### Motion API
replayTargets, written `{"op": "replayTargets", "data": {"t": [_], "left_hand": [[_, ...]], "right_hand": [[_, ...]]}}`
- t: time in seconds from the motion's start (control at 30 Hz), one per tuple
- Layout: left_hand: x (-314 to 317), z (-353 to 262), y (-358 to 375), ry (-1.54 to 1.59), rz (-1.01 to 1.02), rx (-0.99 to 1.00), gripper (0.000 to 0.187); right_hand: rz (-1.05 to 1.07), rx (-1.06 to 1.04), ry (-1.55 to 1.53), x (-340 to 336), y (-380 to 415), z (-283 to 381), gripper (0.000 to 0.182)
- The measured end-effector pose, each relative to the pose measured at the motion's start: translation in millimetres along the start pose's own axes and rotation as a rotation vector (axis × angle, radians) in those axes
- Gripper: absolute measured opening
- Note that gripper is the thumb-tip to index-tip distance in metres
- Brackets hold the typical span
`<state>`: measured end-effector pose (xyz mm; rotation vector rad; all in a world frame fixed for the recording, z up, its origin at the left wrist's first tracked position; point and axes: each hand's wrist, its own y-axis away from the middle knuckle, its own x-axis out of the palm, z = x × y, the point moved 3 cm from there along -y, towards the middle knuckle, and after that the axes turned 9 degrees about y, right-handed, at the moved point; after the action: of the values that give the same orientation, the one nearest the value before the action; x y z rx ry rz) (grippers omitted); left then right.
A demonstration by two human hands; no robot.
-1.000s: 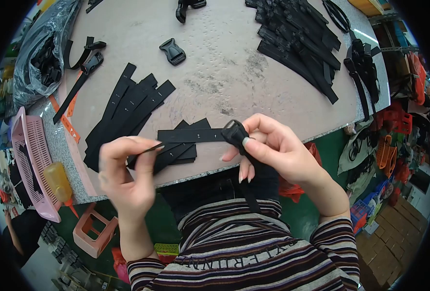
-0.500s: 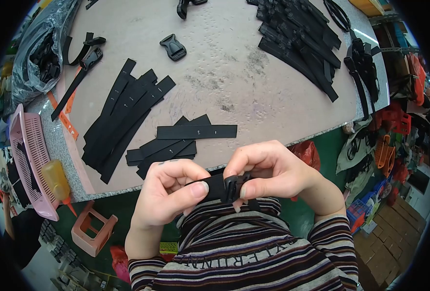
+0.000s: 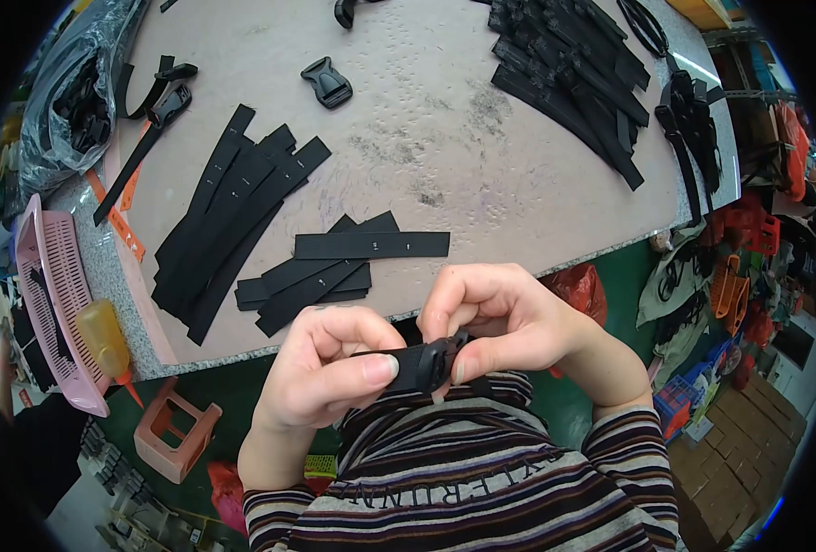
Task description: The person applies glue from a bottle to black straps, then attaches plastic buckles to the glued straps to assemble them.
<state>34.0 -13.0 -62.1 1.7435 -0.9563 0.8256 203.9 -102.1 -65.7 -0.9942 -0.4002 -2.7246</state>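
Observation:
Close to my body, past the table's near edge, my left hand (image 3: 339, 368) pinches a black webbing strap (image 3: 408, 368) between thumb and fingers. My right hand (image 3: 500, 322) grips a black plastic buckle (image 3: 438, 361) at the strap's right end. The strap appears to run into the buckle, but the fingers hide part of the join. On the table just beyond my hands lies a small stack of black strap pieces (image 3: 371, 246), some with small white marks. A larger fan of black straps (image 3: 233, 212) lies to the left.
A loose black side-release buckle (image 3: 327, 83) lies farther up the table (image 3: 408, 138). Many black straps (image 3: 573, 83) are heaped at upper right. At left are a plastic bag of black parts (image 3: 81, 101), a pink basket (image 3: 63, 294) and a yellow bottle (image 3: 104, 336).
The buckle has tilted slightly in my right hand, and my fingers have shifted a little on it. Both hands keep their grip. The table view has shifted slightly upward.

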Motion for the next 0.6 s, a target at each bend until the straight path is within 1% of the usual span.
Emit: {"op": "replayTargets", "data": {"t": [0.03, 0.13, 0.23, 0.33, 0.43, 0.53, 0.6], "left_hand": [[0.0, 0.9, -0.3, 0.058, 0.019, -0.03, 0.016], [2.4, 1.1, -2.1, 0.143, -0.041, -0.038, 0.017], [1.3, 2.9, 0.9, 0.09, 0.01, -0.026, 0.016], [4.6, 0.6, 0.8, -0.067, -0.068, 0.007, 0.017], [4.0, -0.2, 1.3, 0.001, -0.06, -0.026, 0.017], [2.2, 1.7, 3.0, 0.098, -0.004, -0.066, 0.018], [2.9, 2.3, 2.2, 0.049, 0.003, -0.055, 0.017]], "right_hand": [[0.004, -0.013, 0.001, 0.1, -0.4, -1.2, 0.023], [0.044, -0.086, -0.021, 0.0, -1.8, -3.4, 0.023], [0.039, -0.096, -0.018, -0.5, -2.4, -3.5, 0.023], [0.059, -0.144, 0.033, -1.3, -4.0, -5.3, 0.023], [0.066, -0.136, -0.004, 0.2, -4.0, -5.3, 0.023], [0.033, -0.114, 0.023, -1.1, -4.1, -3.8, 0.023], [0.045, -0.124, 0.055, -1.7, -4.5, -4.4, 0.024]]}}
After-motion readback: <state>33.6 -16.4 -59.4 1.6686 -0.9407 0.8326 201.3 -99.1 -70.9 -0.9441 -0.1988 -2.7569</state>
